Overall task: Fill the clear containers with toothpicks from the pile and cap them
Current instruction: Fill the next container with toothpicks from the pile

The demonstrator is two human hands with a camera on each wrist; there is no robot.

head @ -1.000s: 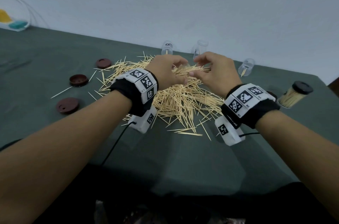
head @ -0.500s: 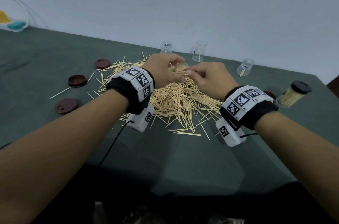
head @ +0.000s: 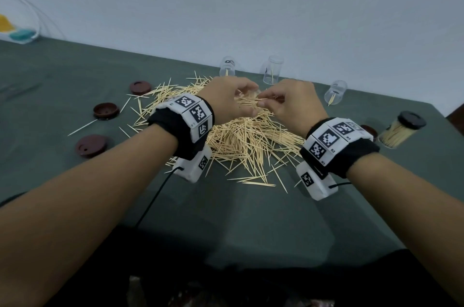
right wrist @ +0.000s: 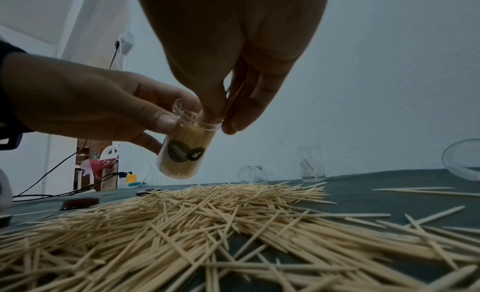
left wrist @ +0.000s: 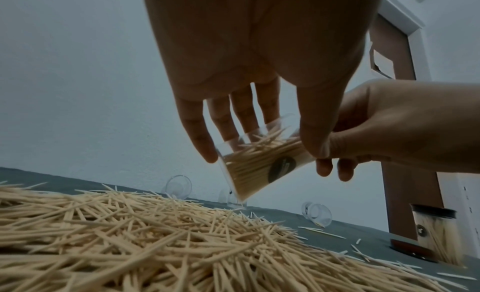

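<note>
My left hand (head: 247,97) grips a clear container (left wrist: 259,165) tilted above the toothpick pile (head: 241,141). The container (right wrist: 184,152) carries a dark round label and is packed nearly full of toothpicks. My right hand (right wrist: 221,120) pinches a small bunch of toothpicks (right wrist: 233,93) at the container's open mouth. In the head view the two hands meet over the far side of the pile, and the container is mostly hidden behind the fingers.
Three clear containers (head: 227,69) (head: 272,73) (head: 335,92) stand or lie behind the pile, each with one or two toothpicks. A filled, capped container (head: 399,129) lies at the right. Dark brown caps (head: 140,87) (head: 106,110) (head: 91,146) lie on the green cloth at the left.
Both hands have drawn together over the pile. The right hand has brought its pinch of toothpicks to the mouth of the container in the left hand.
</note>
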